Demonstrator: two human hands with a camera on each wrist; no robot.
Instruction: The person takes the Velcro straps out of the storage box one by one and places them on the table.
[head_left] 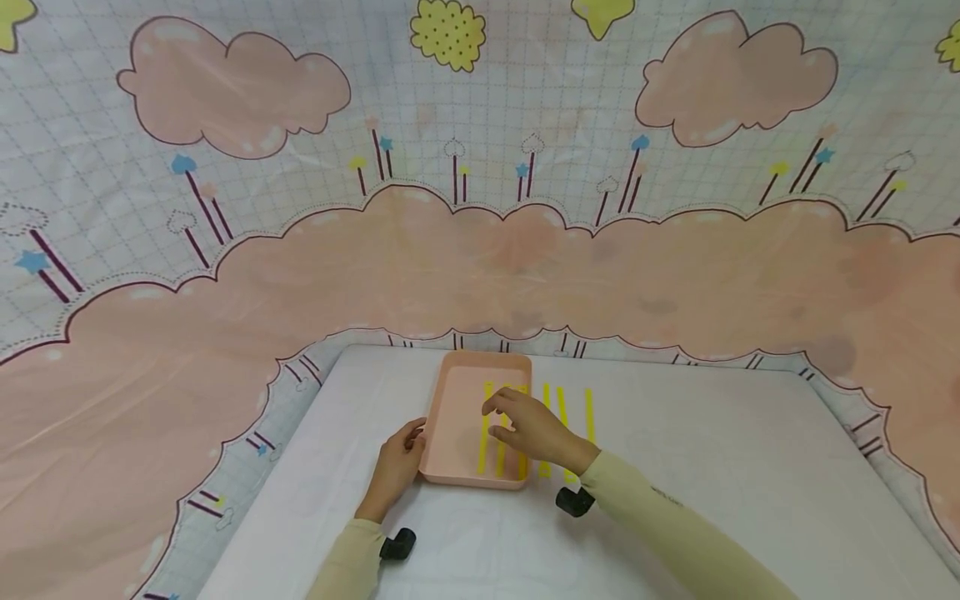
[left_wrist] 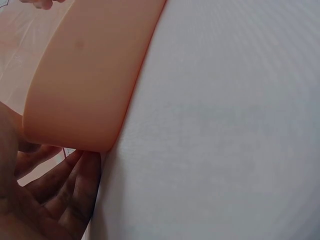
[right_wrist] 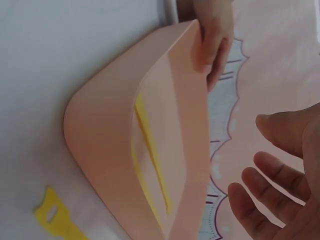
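A shallow peach tray [head_left: 456,417] lies on the white table. My left hand [head_left: 397,465] holds its near left corner, the thumb at the rim and the other fingers [left_wrist: 82,187] against the outer wall. Over the tray's right half hovers my right hand [head_left: 538,429], fingers apart and bent loosely, nothing between them. Slim yellow strips [head_left: 482,446] lie lengthwise inside the tray, partly hidden under that hand. More yellow strips [head_left: 590,415] lie on the table just right of the tray. In the right wrist view, one yellow strip [right_wrist: 60,220] outside the tray shows a slotted, notched end.
The white tabletop [head_left: 712,450] extends widely to the right of the tray. A cloth with cloud patterns [head_left: 570,275] hangs behind and around the table. Black wrist cameras [head_left: 576,502] sit at both forearms, close to the tabletop.
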